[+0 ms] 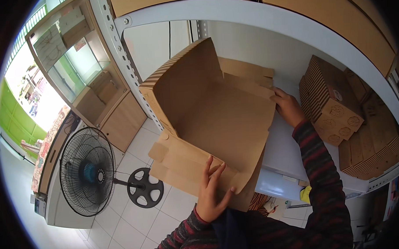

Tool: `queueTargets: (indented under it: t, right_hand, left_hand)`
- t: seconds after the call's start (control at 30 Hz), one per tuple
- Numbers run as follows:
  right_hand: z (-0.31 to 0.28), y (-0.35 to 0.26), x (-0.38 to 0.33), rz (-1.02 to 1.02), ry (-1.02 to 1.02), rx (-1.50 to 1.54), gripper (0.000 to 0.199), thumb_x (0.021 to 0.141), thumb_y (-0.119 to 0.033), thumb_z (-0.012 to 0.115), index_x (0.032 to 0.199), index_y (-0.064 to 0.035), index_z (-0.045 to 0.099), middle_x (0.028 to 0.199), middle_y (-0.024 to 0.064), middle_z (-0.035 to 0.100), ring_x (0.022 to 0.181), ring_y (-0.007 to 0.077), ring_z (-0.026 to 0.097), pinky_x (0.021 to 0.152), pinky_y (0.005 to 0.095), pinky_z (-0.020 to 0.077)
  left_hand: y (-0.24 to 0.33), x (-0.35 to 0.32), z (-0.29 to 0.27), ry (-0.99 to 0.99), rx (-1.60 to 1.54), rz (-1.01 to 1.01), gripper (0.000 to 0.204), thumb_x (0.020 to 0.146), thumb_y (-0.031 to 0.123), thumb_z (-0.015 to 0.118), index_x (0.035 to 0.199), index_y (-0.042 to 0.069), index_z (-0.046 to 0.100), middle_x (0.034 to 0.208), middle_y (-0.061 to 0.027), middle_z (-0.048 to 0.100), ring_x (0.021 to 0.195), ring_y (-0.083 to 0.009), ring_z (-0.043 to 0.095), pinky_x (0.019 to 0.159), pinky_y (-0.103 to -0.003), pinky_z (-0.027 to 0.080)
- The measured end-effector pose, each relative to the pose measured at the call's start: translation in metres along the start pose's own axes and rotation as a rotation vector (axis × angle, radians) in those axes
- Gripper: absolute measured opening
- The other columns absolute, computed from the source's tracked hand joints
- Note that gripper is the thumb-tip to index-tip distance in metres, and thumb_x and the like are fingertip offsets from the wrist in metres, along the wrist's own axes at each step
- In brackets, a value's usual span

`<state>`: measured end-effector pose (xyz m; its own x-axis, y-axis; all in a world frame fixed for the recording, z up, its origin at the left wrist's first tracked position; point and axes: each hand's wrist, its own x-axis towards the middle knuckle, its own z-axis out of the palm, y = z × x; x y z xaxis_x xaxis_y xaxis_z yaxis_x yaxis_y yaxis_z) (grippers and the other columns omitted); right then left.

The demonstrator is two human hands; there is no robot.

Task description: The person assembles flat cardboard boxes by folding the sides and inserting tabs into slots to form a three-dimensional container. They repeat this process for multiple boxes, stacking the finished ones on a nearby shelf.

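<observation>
Head view: cardboard box (pixel 225 110) is seemingly part-folded, far flap (pixel 246 67) left untucked, clamped by right hand's (pixel 289 107) grip, left hand's (pixel 212 198) spread apart.

One head-worn fisheye view looks down, close above the hands (pixel 211 196).

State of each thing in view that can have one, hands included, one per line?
Box: open, partly folded, one tall wall up, flaps sticking out
Left hand: fingers spread, touching the box's near side
Right hand: gripping the box's right edge
Striped box: folded up, resting on the shelf
Fan: standing on the floor; running or off, cannot tell
Cupboard door: shut
</observation>
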<state>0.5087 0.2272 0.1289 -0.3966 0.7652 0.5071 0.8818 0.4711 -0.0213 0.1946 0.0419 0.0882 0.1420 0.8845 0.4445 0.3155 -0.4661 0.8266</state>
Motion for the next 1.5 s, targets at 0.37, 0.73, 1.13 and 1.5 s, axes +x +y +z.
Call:
queueTargets:
  t: [0.37,0.73,1.13,1.5]
  right_hand:
    - [-0.072,-0.146,-0.064,-0.186,-0.328,0.563,0.037,0.072,0.0,0.064,0.108,-0.0078,0.065,0.129,0.0141,0.053,0.12,0.0303,0.052,0.108,0.056,0.0318]
    - [-0.033,-0.148,-0.111,0.206,0.247,0.351,0.021,0.066,0.004,0.068,0.084,-0.0063,0.069,0.105,0.0062,0.065,0.093,0.0286,0.056,0.085,0.0424,0.0456]
    - [-0.022,-0.147,-0.1,0.431,0.278,0.66,0.012,0.08,0.008,0.058,0.09,0.0024,0.057,0.099,0.0151,0.065,0.084,0.0265,0.064,0.073,0.0311,0.0514]
    - [-0.012,-0.143,-0.125,0.591,0.261,1.057,0.008,0.082,0.006,0.059,0.085,0.0004,0.053,0.1,0.0147,0.063,0.097,0.0207,0.059,0.087,0.0319,0.0468]
  left_hand:
    - [-0.021,0.054,-0.052,-0.037,0.681,0.179,0.044,0.066,0.0,0.069,0.107,0.014,0.066,0.122,-0.0057,0.056,0.121,-0.0307,0.047,0.104,-0.05,0.031]
    - [-0.052,0.078,-0.052,-0.223,0.56,0.254,0.031,0.069,0.0,0.066,0.097,0.013,0.073,0.097,0.0002,0.068,0.097,-0.0186,0.06,0.098,-0.042,0.036]
    - [-0.05,0.075,-0.054,-0.28,0.423,0.254,0.031,0.074,0.003,0.058,0.101,0.008,0.072,0.099,-0.0094,0.069,0.089,-0.0278,0.064,0.081,-0.038,0.051]
    - [-0.047,0.065,-0.063,-0.38,0.457,0.189,0.032,0.078,0.003,0.056,0.105,0.009,0.071,0.106,-0.0098,0.067,0.095,-0.0274,0.065,0.082,-0.035,0.054]
